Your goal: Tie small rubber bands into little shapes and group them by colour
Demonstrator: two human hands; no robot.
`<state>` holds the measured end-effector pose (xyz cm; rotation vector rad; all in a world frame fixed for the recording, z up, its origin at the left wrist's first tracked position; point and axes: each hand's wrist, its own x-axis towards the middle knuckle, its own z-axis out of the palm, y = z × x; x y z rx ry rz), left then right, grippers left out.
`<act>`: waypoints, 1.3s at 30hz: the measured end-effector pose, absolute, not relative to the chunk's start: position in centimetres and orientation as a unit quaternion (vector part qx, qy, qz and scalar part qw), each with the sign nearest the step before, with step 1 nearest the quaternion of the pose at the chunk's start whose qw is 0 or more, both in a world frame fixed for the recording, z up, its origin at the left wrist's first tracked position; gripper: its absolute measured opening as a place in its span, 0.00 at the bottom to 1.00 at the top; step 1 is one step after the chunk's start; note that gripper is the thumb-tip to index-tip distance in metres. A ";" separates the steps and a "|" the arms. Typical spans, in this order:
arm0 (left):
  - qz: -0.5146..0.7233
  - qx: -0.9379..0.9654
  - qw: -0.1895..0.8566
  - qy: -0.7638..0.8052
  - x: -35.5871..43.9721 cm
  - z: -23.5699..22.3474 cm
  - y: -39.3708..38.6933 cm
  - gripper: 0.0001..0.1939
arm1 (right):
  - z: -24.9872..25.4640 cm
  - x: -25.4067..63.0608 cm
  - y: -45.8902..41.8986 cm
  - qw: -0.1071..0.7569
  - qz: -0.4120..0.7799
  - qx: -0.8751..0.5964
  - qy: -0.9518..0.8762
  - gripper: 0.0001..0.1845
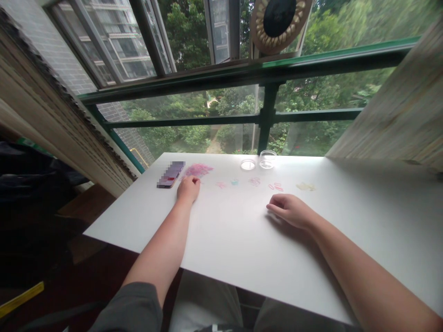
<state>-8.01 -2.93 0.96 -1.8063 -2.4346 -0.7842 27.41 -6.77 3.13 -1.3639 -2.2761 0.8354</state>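
- Landmark: the teal cluster (234, 182), lying on the white table (221, 230).
- Left hand (188, 188): left of the teal cluster, at the near edge of the pink-purple pile (199, 169). Fingers bent and drawn in toward the thumb; whether they pinch a piece cannot be told, as the tips are too small to read.
- Left forearm (164, 244): reaches forward across the table's near edge, slanting slightly inward; back of the hand up, dark sleeve (134, 299) at the elbow.
- Right hand (287, 210): right of the teal cluster and nearer the person. Fingers half curled, thumb pointing left below them; whether thumb and forefinger meet, or hold anything, cannot be told.
- Right forearm (360, 263): comes in diagonally from the lower right, a shadow beneath the hand.
- Pile: left of the teal cluster and slightly beyond it; phone (171, 174) farther left.
- Pink cluster (220, 185): just left of the teal cluster.
- To its right, in order: purple-pink cluster (254, 181), red loops (277, 187), yellowish cluster (306, 186).
- Low dish (248, 165) and tall dish (268, 159): both clear, beyond the teal cluster and to its right.
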 end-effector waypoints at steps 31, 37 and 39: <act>-0.307 -0.546 -0.029 -0.779 -8.6 0.6 -2.7 0.10 | 3.2 27.4 -6.8 0.176 0.298 -0.480 -0.806 0.14; -0.362 -0.533 -0.027 -0.764 -8.8 0.3 -2.6 0.09 | 3.1 27.5 -6.8 0.176 0.300 -0.481 -0.805 0.14; -0.383 -0.526 -0.022 -0.760 -8.8 0.3 -2.5 0.09 | 3.0 27.5 -6.8 0.182 0.305 -0.477 -0.804 0.14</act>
